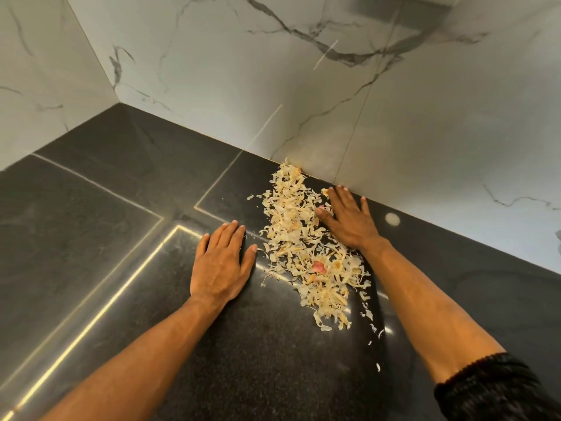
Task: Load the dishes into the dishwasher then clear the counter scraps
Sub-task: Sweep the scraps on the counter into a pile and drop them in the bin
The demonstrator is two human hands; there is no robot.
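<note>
Scraps (306, 247) lie on the counter (121, 208) between left hand (220, 265) and right hand (349, 220)

A dark, speckled stone table (100, 214) fills the near and left part of the view, polished enough to mirror long bright strips of light (91, 317) that run in straight lines and right angles across it. A small round glint (392, 219) sits on it at the right, near the wall. Behind it rises a white marble wall (425, 132) with grey veins and a thin vertical joint. A second marble wall (45, 71) meets it at the far left corner. A grey boxy shape (403, 4) shows blurred at the top edge.
</note>
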